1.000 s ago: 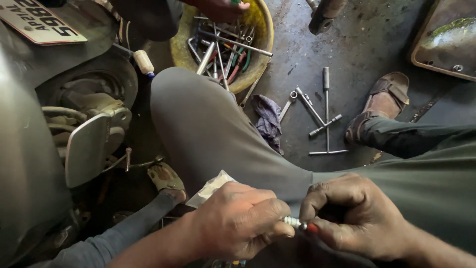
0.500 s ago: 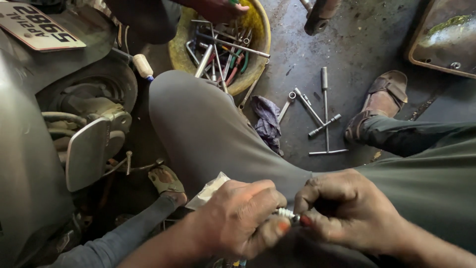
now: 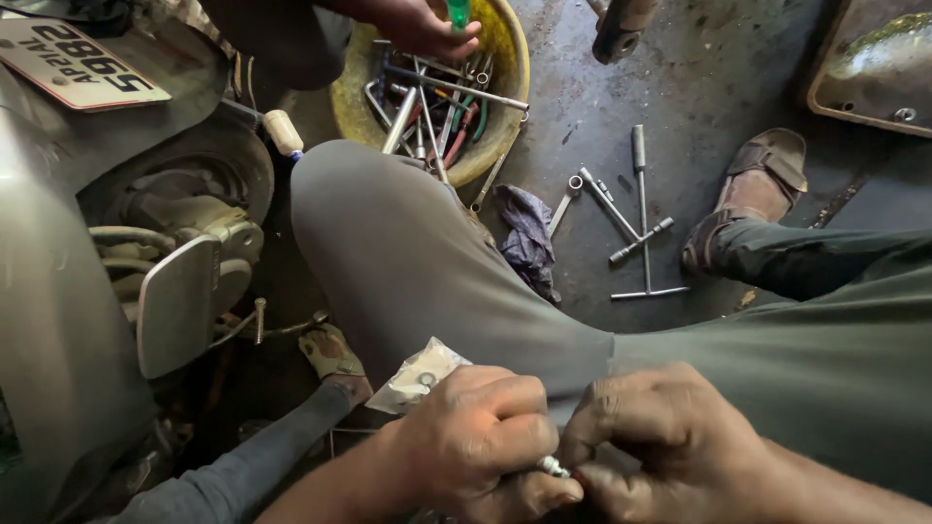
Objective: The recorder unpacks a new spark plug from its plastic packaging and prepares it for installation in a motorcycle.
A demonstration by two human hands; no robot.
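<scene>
The left hand [image 3: 481, 446] is fisted around a small white-tipped metal part [image 3: 554, 468] and a crumpled clear plastic packet [image 3: 417, 376], while the right hand [image 3: 660, 442] pinches narrowly at the part's tip over the lap; the fiddling looks mid-way, the part not yet freed. Beyond lie one yellow round basin [image 3: 505, 58] of many tools, where another person's hand [image 3: 427, 29] reaches, two T-handle wrenches [image 3: 641, 218], one dark rag [image 3: 529, 238].

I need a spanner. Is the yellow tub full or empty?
Partly full: the yellow tub holds a pile of spanners, and another person's hand reaches in.
</scene>
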